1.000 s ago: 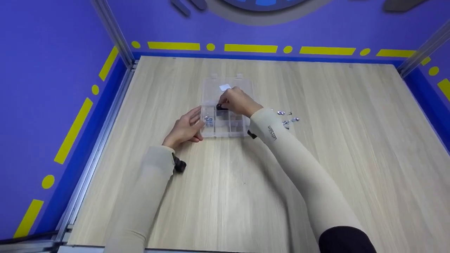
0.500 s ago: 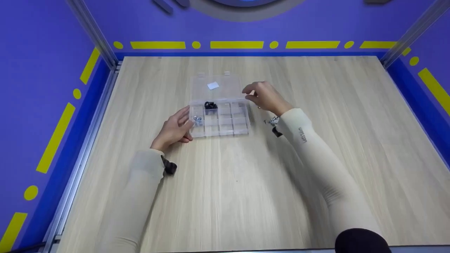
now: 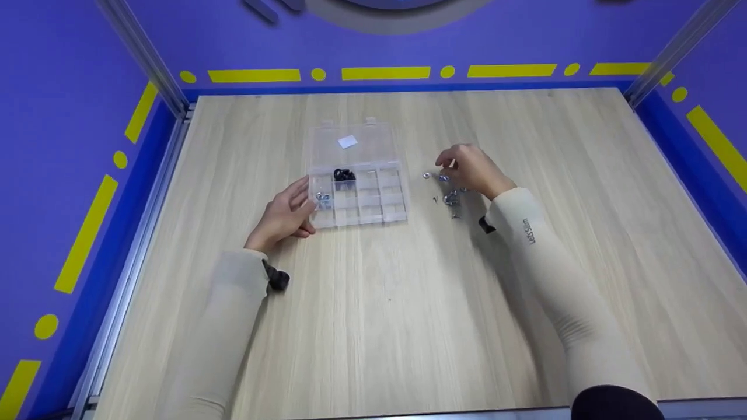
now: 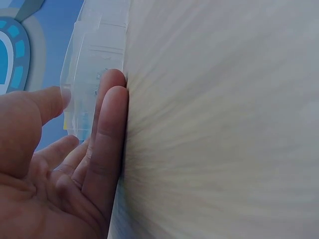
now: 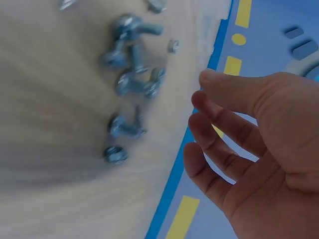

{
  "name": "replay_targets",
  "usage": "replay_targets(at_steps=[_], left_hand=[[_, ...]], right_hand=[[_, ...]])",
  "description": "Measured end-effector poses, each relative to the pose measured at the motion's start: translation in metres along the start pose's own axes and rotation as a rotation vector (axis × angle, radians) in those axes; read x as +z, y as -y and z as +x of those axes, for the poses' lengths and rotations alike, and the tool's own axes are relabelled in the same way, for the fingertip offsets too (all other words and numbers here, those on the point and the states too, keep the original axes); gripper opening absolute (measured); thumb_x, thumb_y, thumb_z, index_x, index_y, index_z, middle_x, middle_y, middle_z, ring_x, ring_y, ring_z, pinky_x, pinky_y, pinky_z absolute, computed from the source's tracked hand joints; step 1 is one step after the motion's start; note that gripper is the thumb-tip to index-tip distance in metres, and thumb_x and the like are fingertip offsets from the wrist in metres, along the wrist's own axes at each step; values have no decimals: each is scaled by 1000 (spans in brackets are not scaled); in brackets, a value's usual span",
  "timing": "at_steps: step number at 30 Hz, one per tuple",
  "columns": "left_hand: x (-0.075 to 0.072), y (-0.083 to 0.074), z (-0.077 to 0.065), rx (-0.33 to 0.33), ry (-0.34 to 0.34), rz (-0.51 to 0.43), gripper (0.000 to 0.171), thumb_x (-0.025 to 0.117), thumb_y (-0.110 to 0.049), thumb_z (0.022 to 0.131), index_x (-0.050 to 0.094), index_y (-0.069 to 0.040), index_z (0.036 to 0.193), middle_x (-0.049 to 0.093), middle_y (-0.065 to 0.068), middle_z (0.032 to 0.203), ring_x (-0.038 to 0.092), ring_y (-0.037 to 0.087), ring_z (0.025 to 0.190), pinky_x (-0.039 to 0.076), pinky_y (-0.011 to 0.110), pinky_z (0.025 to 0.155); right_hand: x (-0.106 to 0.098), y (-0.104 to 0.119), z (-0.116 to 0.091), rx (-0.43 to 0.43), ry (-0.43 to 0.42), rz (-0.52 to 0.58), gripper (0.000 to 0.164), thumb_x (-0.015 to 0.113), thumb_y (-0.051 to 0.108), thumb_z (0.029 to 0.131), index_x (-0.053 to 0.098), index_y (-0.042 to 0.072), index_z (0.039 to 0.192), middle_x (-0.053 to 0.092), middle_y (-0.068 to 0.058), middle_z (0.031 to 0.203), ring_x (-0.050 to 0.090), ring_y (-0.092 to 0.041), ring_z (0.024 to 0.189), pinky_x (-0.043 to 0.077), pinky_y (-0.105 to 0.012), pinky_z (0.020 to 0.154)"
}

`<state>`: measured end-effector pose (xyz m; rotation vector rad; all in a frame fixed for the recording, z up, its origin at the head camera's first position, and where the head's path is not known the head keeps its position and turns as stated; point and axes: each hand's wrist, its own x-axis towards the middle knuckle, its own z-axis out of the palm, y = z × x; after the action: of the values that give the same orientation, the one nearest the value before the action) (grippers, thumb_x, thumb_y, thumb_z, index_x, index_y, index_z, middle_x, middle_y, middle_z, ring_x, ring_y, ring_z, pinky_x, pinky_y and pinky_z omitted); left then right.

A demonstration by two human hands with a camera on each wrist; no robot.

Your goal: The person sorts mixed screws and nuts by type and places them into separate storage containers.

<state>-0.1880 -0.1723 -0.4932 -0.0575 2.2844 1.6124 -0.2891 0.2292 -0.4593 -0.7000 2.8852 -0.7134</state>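
Observation:
A clear plastic compartment box (image 3: 372, 220) lies on the table with its lid (image 3: 373, 151) folded back. My left hand (image 3: 280, 217) rests against the box's left side; in the left wrist view its thumb touches the box and its straight fingers lie along the side near the tabletop. Small black parts (image 3: 344, 175) fill one back compartment, and small silver hardware (image 3: 323, 200) sits in a left one. My right hand (image 3: 474, 169) hovers over loose screws (image 3: 450, 198) right of the box. Its fingers are loosely bent, with nothing between them in the right wrist view.
A small white label (image 3: 348, 142) is on the lid. Several bolts (image 5: 137, 82) and a small nut (image 5: 173, 46) lie scattered on the wooden table (image 3: 385, 326). Blue walls (image 3: 373, 49) with yellow marks enclose the back and sides.
My right hand has moved from the black-parts compartment to the right, over the loose screws. The black parts are now uncovered. My left hand stays at the box's left side.

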Motion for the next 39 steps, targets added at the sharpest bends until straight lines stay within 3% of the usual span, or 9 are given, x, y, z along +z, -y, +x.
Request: replay_targets(at_steps=[7,18,39], left_hand=[[-1,0,1,-16,2,2,69,56,-21,107,21,-28,166,37,6,164,70,22,67,61,29,56],[-2,3,0,-13,0,-13,69,58,-23,107,22,-27,166,35,9,164,71,21,66,61,29,56],[-3,2,2,4,3,-15,68,58,-22,107,24,-28,165,35,10,164,71,23,66,61,29,55]], right_hand=[[4,-12,-3,5,37,1,19,72,-6,89,78,-3,107,73,-19,102,67,-33,94,57,-46,84],[8,-12,-2,63,100,-5,14,75,0,91,81,1,103,75,-15,105,66,-27,91,56,-42,80],[10,-17,0,70,80,36,12,75,-4,90,81,1,99,77,-15,99,68,-26,86,58,-40,77]])
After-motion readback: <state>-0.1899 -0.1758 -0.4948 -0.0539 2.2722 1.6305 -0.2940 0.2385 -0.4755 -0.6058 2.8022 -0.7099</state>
